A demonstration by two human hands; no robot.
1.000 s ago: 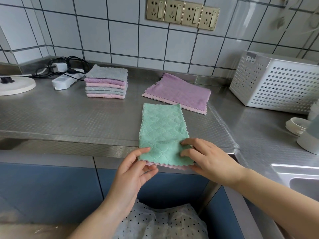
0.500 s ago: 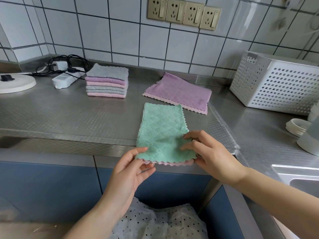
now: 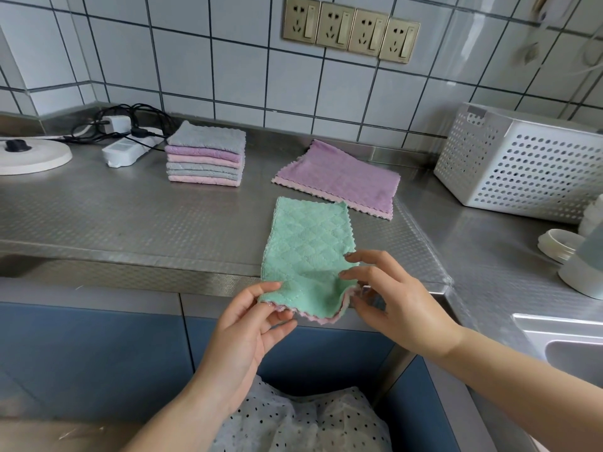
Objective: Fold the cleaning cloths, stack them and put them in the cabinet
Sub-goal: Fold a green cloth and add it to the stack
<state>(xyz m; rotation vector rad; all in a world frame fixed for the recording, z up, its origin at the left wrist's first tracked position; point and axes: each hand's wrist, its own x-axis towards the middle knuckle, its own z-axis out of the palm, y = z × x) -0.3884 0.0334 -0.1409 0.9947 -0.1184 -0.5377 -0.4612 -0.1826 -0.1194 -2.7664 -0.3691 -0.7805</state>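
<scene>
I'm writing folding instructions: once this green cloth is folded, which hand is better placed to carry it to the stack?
Left. The left hand grips the green cloth on the side toward the stack; the right hand would probably have to cross over.

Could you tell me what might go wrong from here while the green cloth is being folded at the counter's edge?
1. The left hand and right hand pinch only the near corners of the green cloth, whose near edge overhangs the counter; a slipped grip could drop it.
2. Folding it away could land it on the purple cloth lying just beyond.
3. An uneven fold might sit crookedly on the folded stack.
</scene>
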